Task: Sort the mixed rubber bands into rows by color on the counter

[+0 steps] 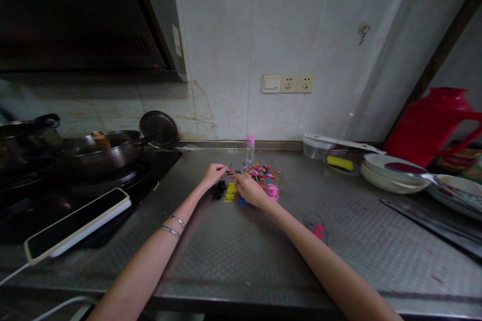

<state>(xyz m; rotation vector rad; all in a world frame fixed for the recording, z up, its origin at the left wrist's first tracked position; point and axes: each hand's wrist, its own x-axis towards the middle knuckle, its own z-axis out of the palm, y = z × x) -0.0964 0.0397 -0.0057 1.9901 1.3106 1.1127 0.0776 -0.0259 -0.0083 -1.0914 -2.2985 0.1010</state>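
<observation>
A mixed heap of small, bright pieces [262,172], which look like little elastic bands, lies on the metal counter. In front of it are separate groups of the same pieces: black [218,191], yellow [230,193], blue [243,201] and pink [273,191]. My left hand [214,174] reaches to the heap's left edge, fingertips pinched together. Just above the yellow and blue groups, my right hand [249,189] has its fingers closed at the heap's near side, partly covering it. What either hand pinches is too small to tell. A clear bottle with a pink cap [250,150] stands behind the heap.
Left, a phone [77,223] lies by the stove with a pan [100,155]. Along the right are a yellow sponge [339,163], stacked bowls [393,180], a long dark utensil [429,228] and a red thermos [425,128]. A plastic bag [318,230] lies beside my right forearm.
</observation>
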